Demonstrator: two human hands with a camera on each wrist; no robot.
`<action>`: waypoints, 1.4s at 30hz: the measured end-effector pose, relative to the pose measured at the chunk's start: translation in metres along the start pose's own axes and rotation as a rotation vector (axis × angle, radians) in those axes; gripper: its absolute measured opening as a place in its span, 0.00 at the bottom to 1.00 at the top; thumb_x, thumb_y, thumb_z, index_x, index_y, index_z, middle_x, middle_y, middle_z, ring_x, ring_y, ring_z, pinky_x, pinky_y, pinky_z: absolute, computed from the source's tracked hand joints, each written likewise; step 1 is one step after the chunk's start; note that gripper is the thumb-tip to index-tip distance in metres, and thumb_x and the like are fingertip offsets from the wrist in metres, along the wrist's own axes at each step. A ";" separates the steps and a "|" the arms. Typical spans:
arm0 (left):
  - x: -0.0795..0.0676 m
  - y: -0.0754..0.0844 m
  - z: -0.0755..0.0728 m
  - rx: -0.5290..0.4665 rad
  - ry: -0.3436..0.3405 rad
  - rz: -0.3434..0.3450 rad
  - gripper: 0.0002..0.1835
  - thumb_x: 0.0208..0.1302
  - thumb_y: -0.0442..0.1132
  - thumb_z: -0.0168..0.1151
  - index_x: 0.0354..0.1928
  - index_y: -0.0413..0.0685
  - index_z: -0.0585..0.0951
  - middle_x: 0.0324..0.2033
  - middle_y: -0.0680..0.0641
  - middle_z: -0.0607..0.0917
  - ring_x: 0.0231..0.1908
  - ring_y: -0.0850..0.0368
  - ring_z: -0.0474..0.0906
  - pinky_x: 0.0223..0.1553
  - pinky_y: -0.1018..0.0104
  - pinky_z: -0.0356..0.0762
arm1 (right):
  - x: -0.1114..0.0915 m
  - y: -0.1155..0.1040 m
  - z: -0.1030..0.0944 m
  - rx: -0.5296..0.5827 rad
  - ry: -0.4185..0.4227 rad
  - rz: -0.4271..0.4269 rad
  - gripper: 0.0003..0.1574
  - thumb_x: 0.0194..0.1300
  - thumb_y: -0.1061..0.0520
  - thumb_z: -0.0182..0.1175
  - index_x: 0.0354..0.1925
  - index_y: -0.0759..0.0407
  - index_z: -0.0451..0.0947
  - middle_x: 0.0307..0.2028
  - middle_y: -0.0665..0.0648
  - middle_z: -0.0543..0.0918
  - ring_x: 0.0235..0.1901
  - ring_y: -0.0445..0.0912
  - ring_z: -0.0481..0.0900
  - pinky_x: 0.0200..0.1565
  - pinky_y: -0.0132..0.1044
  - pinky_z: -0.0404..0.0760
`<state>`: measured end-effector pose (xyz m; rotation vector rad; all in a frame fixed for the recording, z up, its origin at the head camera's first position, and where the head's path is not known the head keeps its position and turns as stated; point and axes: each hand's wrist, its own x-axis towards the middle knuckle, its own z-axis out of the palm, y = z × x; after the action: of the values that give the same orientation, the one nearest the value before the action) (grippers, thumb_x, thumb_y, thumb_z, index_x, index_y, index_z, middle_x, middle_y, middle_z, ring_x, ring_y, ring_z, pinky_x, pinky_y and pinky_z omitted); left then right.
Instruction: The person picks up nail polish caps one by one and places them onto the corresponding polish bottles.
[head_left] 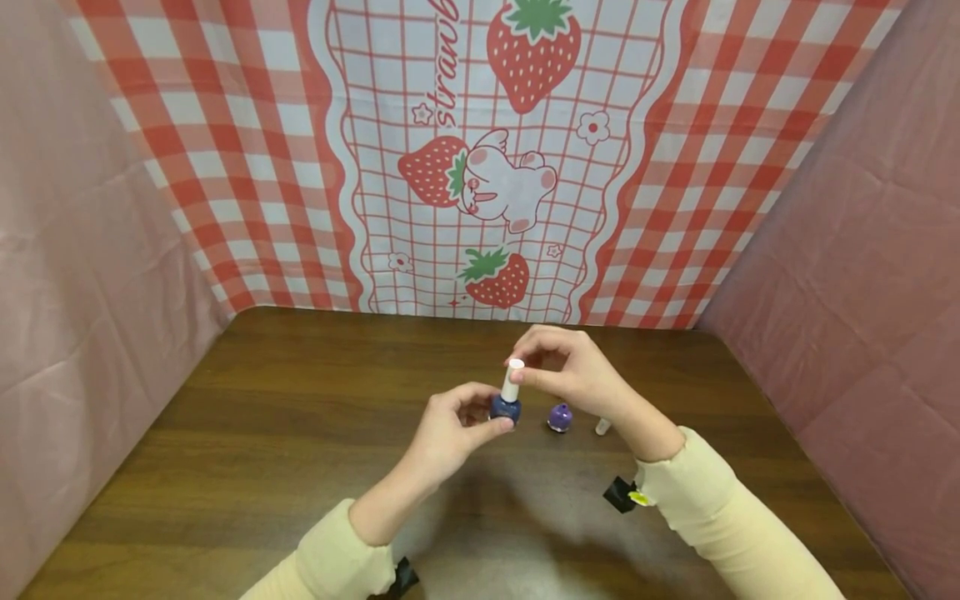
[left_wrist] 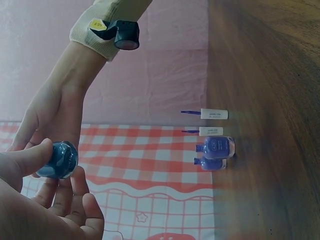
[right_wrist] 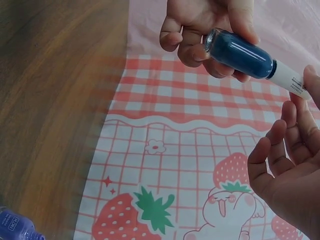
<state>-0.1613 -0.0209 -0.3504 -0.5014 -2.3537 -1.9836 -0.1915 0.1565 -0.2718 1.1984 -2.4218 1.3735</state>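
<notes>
A dark blue nail polish bottle (head_left: 506, 408) with a tall white cap (head_left: 512, 381) is held up over the table, tilted a little. My left hand (head_left: 448, 433) grips the glass bottle between thumb and fingers. The white cap is pinched between the thumb and fingertips of my right hand (head_left: 581, 371). In the right wrist view the cap (right_wrist: 289, 80) still sits on the neck of the blue bottle (right_wrist: 241, 54). The left wrist view shows the base of this bottle (left_wrist: 61, 161), with the right hand behind it.
Uncapped purple polish bottles (left_wrist: 219, 148) stand on the wooden table (head_left: 300, 375), one visible from the head (head_left: 559, 418). White caps (left_wrist: 214, 114) stand beside them, brushes up. A strawberry-print cloth (head_left: 480, 167) hangs behind; pink cloths (head_left: 847, 250) hang at the sides.
</notes>
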 end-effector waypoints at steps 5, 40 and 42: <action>0.003 -0.006 0.001 0.006 0.005 -0.003 0.16 0.47 0.43 0.69 0.40 0.50 0.80 0.32 0.50 0.83 0.31 0.59 0.74 0.33 0.67 0.73 | 0.001 0.000 0.000 0.011 0.010 0.016 0.07 0.50 0.67 0.63 0.29 0.60 0.76 0.29 0.54 0.77 0.28 0.41 0.73 0.28 0.35 0.76; -0.007 0.024 -0.003 -0.015 -0.001 -0.015 0.14 0.51 0.34 0.64 0.42 0.40 0.78 0.34 0.43 0.82 0.32 0.55 0.75 0.35 0.60 0.74 | -0.001 0.005 -0.001 0.047 -0.105 -0.116 0.13 0.58 0.73 0.52 0.39 0.64 0.77 0.37 0.55 0.78 0.39 0.45 0.74 0.40 0.37 0.75; -0.007 0.025 -0.003 -0.012 0.001 -0.012 0.14 0.51 0.33 0.65 0.42 0.40 0.79 0.33 0.42 0.82 0.32 0.55 0.75 0.34 0.60 0.74 | -0.001 0.005 -0.001 0.038 -0.094 -0.110 0.12 0.57 0.72 0.53 0.38 0.63 0.78 0.36 0.54 0.79 0.38 0.44 0.74 0.39 0.38 0.76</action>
<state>-0.1486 -0.0219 -0.3276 -0.4876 -2.3511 -2.0029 -0.1947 0.1594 -0.2754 1.4125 -2.3603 1.3668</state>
